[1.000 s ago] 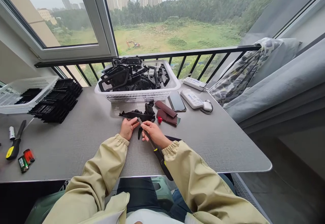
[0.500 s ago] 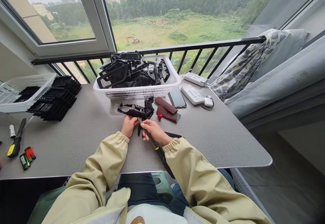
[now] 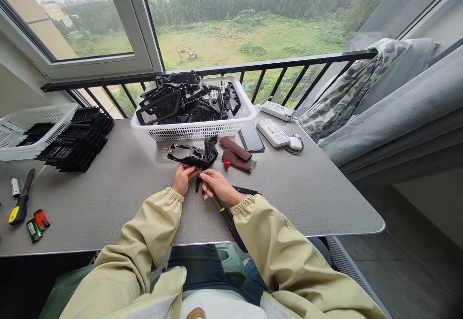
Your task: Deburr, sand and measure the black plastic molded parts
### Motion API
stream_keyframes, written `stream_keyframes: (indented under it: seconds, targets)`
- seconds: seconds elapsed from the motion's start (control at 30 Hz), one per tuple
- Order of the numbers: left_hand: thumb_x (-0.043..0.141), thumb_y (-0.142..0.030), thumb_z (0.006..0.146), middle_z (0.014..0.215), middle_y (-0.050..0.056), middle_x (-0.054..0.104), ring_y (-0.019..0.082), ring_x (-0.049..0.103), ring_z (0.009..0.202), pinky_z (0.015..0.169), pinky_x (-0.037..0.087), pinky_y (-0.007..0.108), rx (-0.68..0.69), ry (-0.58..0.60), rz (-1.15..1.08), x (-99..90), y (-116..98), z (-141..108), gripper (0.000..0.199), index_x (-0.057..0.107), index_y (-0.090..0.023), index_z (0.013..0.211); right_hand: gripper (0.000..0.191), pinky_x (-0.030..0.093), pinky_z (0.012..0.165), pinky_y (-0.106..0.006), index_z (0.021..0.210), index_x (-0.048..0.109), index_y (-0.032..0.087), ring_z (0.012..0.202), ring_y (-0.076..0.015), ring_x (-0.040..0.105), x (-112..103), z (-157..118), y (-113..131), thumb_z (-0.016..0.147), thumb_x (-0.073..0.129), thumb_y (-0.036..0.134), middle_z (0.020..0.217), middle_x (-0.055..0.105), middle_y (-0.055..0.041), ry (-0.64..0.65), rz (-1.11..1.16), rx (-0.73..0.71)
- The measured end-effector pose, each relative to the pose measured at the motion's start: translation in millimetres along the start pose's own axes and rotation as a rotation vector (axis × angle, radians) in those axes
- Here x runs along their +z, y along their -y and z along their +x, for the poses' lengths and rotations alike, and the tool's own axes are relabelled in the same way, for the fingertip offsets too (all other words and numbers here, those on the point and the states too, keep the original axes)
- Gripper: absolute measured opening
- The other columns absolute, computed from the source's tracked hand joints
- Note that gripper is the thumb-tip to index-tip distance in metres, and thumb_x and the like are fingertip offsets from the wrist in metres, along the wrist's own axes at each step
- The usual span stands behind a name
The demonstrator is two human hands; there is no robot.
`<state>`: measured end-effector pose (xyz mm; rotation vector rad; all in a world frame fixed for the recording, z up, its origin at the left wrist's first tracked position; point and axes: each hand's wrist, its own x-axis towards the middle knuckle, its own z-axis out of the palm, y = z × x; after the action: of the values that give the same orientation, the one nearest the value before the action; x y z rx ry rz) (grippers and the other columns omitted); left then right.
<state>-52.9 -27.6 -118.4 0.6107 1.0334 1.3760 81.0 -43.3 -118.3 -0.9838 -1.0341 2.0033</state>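
A black plastic part [image 3: 191, 155] is tilted just above the grey table, its open frame side facing up. My left hand [image 3: 183, 179] grips its near edge with closed fingers. My right hand [image 3: 219, 186] is closed around the metal blade of a file [image 3: 227, 220], whose black handle with a yellow band runs back beneath my right forearm. The tip of the file meets the near edge of the part, between my two hands. Another slim black piece [image 3: 246, 190] lies on the table beside my right wrist.
Behind the part stands a white basket [image 3: 195, 131] of black parts. To its right lie a phone [image 3: 252, 137], brown cloth [image 3: 237, 155], a red piece [image 3: 226, 164] and white power units [image 3: 273, 133]. Stacked black parts [image 3: 74, 140], a knife-like tool [image 3: 21, 203] and batteries [image 3: 34, 230] are left.
The black part has tilted so that more of its upper face shows. The file tip has shifted slightly at its edge, and the whole view has moved a little.
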Motion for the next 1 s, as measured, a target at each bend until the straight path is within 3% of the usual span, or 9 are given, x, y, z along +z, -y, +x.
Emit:
stream_keyframes:
  seconds: [0.4,0.7,1.0]
  targets:
    - [0.082,-0.021,0.042,0.065,-0.004,0.067,0.016,0.066,0.066,0.070,0.053,0.032,0.042,-0.023,-0.013,-1.2,3,2,0.039,0.059,-0.019,0.074,0.028,0.049,0.033,-0.020,0.088,0.045,0.020,0.025,-0.0036,0.033,1,-2,1,0.080,0.061,0.041,0.042,0.053,0.0100,0.016,-0.015,0.009]
    - [0.078,-0.018,0.056,0.074,-0.002,0.068,0.015,0.067,0.069,0.077,0.054,0.036,0.037,0.013,-0.050,-4.8,4,5,0.033,0.056,-0.020,0.079,0.029,0.047,0.031,-0.022,0.087,0.049,0.019,0.025,-0.0040,0.033,3,-2,0,0.077,0.064,0.042,0.043,0.054,0.0092,0.032,0.000,0.006]
    - [0.065,-0.003,0.068,0.075,-0.003,0.064,0.008,0.063,0.066,0.075,0.056,0.028,-0.042,-0.105,-0.154,-2.9,-4,5,0.024,0.050,-0.018,0.079,0.021,0.043,0.031,-0.018,0.088,0.054,0.018,0.028,-0.0005,0.035,-8,0,7,0.082,0.061,0.037,0.077,0.069,0.0012,-0.152,0.104,-0.133]
